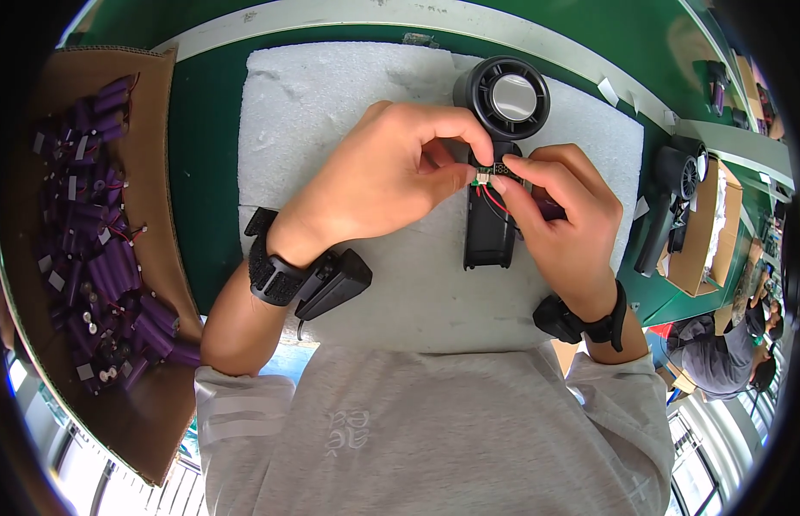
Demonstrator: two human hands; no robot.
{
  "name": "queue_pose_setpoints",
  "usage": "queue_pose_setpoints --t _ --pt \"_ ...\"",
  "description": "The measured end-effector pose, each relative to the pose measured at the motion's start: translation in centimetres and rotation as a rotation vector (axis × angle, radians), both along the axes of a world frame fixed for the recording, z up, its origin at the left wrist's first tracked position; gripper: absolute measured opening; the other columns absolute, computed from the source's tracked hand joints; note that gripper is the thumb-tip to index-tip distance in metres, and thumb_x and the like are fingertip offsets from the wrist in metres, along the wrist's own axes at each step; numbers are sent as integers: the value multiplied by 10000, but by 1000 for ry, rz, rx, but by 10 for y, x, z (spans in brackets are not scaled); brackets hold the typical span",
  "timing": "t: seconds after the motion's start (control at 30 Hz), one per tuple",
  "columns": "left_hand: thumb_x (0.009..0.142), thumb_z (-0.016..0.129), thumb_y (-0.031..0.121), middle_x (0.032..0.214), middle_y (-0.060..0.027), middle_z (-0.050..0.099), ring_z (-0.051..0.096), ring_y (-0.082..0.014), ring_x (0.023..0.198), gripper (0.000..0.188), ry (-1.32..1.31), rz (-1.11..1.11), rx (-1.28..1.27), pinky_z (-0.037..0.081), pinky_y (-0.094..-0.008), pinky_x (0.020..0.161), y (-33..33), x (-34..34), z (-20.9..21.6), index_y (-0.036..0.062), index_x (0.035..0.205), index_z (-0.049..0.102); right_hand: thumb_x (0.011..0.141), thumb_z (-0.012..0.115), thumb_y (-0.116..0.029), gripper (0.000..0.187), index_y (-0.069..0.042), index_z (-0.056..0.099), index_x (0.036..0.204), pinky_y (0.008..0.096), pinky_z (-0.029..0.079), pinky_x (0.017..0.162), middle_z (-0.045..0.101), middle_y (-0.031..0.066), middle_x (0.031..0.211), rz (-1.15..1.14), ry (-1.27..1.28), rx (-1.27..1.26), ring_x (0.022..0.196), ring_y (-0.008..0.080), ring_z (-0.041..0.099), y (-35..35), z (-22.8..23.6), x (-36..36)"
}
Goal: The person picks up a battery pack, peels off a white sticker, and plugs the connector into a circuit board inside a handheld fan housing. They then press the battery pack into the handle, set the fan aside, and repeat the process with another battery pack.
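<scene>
A black handheld fan [490, 232] lies on a white foam sheet, its round head away from me and its handle shell open toward me. At the top of the handle is a small green circuit board [483, 178] with a white connector. My left hand [400, 176] is closed, thumb and index finger pinching the board's left edge. From the right, my right hand [565, 191] is closed too, its fingertips at the connector, where red and black wires [496, 200] run. Part of a purple battery cell [551, 209] shows beneath my right palm. Fingertips partly hide the joint.
A cardboard box [150, 258] with many purple battery cells [116, 267] stands at left. The foam sheet [331, 86] lies on a green table [206, 172]. Another black fan [666, 198] and an open carton [705, 249] sit at right. Another person [718, 357] sits farther right.
</scene>
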State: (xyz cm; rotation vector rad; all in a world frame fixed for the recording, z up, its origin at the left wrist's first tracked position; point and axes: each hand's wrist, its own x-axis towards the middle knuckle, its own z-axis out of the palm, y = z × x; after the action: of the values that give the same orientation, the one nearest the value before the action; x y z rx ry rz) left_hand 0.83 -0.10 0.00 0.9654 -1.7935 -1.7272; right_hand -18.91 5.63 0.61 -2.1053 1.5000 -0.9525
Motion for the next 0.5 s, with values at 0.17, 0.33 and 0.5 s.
queue_pose_setpoints --t 0.17,0.33,0.5 --pt "827 608 -86 883 -45 660 621 -104 754 164 -35 25 -69 516 -248 677 2 -2 1 -7 968 638 744 762 20 208 4 671 930 204 487 543 606 69 868 -36 -76 80 636 91 589 -2 1 0" --pt "778 601 -72 805 -86 660 612 -159 654 219 -11 67 -126 485 -275 602 4 -4 -3 33 959 665 776 742 21 204 3 614 933 184 450 545 596 40 819 -72 -117 223 627 45 548 -2 2 -1" --pt "730 593 -75 789 -121 668 623 -224 626 302 17 85 -225 479 -302 578 4 -6 -5 60 977 703 809 721 10 202 -14 568 938 176 426 535 578 0 748 -89 -206 383 634 15 522 -2 -1 -4"
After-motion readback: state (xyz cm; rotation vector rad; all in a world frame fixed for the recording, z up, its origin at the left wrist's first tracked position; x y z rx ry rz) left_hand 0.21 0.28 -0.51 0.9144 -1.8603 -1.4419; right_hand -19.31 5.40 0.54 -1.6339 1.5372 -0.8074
